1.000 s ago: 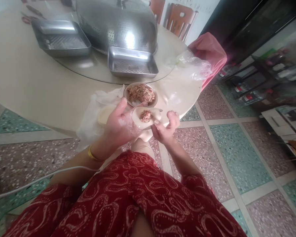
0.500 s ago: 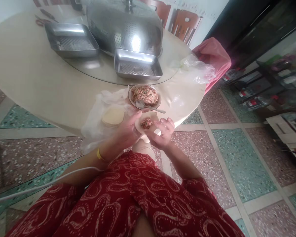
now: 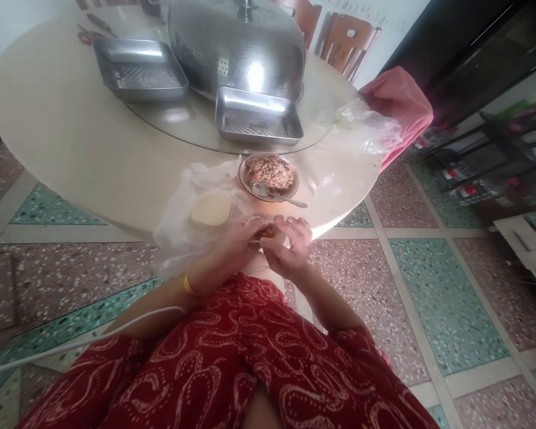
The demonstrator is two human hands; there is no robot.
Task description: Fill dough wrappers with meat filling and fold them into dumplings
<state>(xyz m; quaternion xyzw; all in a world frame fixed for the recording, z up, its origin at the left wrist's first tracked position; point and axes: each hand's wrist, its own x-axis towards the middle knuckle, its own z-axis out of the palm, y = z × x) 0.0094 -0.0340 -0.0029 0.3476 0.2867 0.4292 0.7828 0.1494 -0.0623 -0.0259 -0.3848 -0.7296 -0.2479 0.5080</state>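
Terrazzo floor (image 3: 446, 286), round pale table (image 3: 71, 137) over it; a glass turntable (image 3: 183, 128) carries a perforated steel dome (image 3: 236, 59) and two ribbed metal trays (image 3: 259, 122). Clear plastic (image 3: 370, 128) bunched at the table's right edge.

You work low, at the near edge, above your lap. The filled wrapper (image 3: 265, 232) sits between both your hands, just short of the bowl (image 3: 242, 176).

Change over the last second: the wrapper lay spread, its meat patch fully on show, your right fingers at its far right edge. Now your hands have drawn together and only a strip of filling shows between thumbs and fingers. I read that as the wrapper being gathered round its filling, partway along; no finished seam visible.

Left hand (image 3: 236, 245): fingers curled, narrow gap, cupping the wrapper's left side; undersides hidden. Right hand (image 3: 289, 245): thumb and bent fingers brought close over the right side, seemingly pinching; exact contact too blurred to tell.

Spoon (image 3: 261, 189) lies in the bowl, handle out over the rim toward your right; your hand covered most of it a second ago. Stack of pale wrappers (image 3: 211, 208) on its thin plastic bag (image 3: 183, 205), just beyond your left wrist.
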